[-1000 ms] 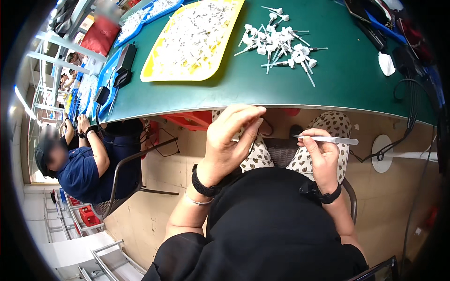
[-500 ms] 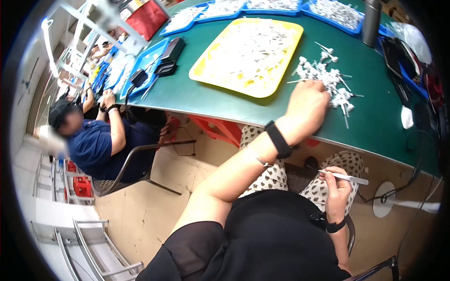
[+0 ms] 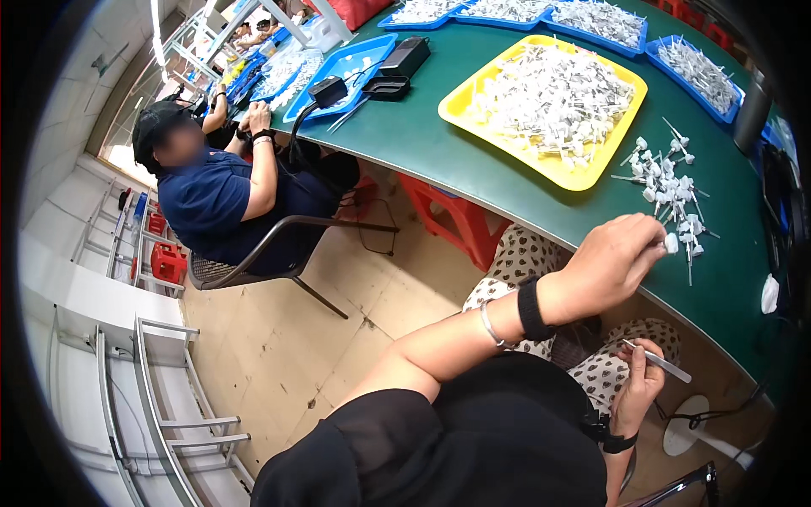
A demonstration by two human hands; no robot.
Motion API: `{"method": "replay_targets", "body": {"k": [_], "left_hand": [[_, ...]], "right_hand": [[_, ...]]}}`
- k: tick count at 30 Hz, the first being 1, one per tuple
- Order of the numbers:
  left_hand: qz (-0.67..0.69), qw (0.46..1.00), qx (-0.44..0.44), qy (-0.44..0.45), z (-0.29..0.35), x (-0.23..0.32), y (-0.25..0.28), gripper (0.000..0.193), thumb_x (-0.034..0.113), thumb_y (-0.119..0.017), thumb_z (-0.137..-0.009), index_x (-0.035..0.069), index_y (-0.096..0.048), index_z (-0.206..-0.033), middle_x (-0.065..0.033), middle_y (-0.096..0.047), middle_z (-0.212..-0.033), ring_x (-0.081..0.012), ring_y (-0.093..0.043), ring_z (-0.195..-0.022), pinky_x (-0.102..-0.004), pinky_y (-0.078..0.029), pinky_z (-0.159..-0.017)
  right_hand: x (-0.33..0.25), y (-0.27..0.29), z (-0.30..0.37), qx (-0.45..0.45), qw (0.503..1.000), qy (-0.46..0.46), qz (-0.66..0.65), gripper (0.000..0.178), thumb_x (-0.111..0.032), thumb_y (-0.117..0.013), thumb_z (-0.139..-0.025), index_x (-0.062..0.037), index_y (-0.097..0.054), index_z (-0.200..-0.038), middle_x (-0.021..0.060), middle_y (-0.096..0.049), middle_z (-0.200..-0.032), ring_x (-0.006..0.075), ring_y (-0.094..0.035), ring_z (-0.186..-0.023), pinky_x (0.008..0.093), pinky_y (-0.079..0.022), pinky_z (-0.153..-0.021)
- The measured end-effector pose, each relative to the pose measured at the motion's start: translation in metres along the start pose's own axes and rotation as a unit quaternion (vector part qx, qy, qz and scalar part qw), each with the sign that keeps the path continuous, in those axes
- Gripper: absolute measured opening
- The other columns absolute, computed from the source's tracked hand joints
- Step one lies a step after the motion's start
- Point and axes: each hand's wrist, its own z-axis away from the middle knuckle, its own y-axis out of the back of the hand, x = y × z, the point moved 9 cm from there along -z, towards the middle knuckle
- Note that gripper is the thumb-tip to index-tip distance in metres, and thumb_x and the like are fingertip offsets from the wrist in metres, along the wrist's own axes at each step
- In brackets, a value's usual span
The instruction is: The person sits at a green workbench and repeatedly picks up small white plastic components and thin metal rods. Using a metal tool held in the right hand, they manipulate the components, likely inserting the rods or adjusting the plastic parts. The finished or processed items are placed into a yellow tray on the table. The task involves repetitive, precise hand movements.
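A flat green worktop (image 3: 405, 118) bears a rectangular yellow plastic tray (image 3: 574, 179) heaped with small white pieces (image 3: 553, 101); right of it lies a loose pile of white-headed, thin-stemmed parts (image 3: 666, 190). The left hand (image 3: 604, 269) reaches over the near edge; the right hand (image 3: 638, 390), lower, closes its grip around slim silver tweezers (image 3: 672, 367). The left grip pinches one small white part (image 3: 672, 243) beside the pile.

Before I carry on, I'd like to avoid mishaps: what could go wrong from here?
The left hand is close beside the loose pile of white-headed pieces, so it might nudge others across the green table. The white piece at its fingertips could slip; how firmly it is gripped is hard to tell. The right hand holds the tweezers beyond the table's edge, so they could fall.
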Motion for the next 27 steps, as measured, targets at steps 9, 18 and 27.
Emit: {"method": "replay_targets", "body": {"k": [9,18,27], "left_hand": [[0.235,0.894,-0.111,0.364,0.144,-0.052,-0.031,0.019,0.007,-0.069,-0.095,-0.002,-0.071,-0.112,-0.0048,-0.070,-0.099,-0.0104,-0.064,-0.087,-0.0265,-0.052,-0.077],[0.223,0.886,-0.136,0.383,0.163,-0.069,-0.049,0.014,0.004,-0.075,-0.090,-0.001,-0.070,-0.102,-0.0016,-0.067,-0.088,-0.0055,-0.058,-0.079,-0.0225,-0.049,-0.070],[0.178,0.915,-0.127,0.340,0.166,-0.073,-0.052,0.015,0.004,-0.078,-0.087,-0.001,-0.068,-0.097,-0.0029,-0.066,-0.085,-0.0083,-0.061,-0.073,-0.0245,-0.050,-0.065]], "right_hand": [[-0.013,-0.018,-0.004,-0.040,0.998,0.009,-0.051,0.022,-0.006,-0.059,-0.101,0.0040,-0.058,-0.120,0.0134,-0.068,-0.104,0.0194,-0.068,-0.096,0.0336,-0.056,-0.088],[-0.016,-0.034,-0.003,-0.077,0.996,0.024,-0.030,0.018,-0.004,-0.061,-0.100,0.0050,-0.061,-0.116,0.0144,-0.069,-0.111,0.0187,-0.068,-0.102,0.0328,-0.057,-0.093],[-0.009,-0.041,-0.001,-0.067,0.997,0.002,0.042,0.014,-0.001,-0.064,-0.098,0.0023,-0.066,-0.111,0.0072,-0.068,-0.107,0.0110,-0.066,-0.095,0.0236,-0.053,-0.083]]}}
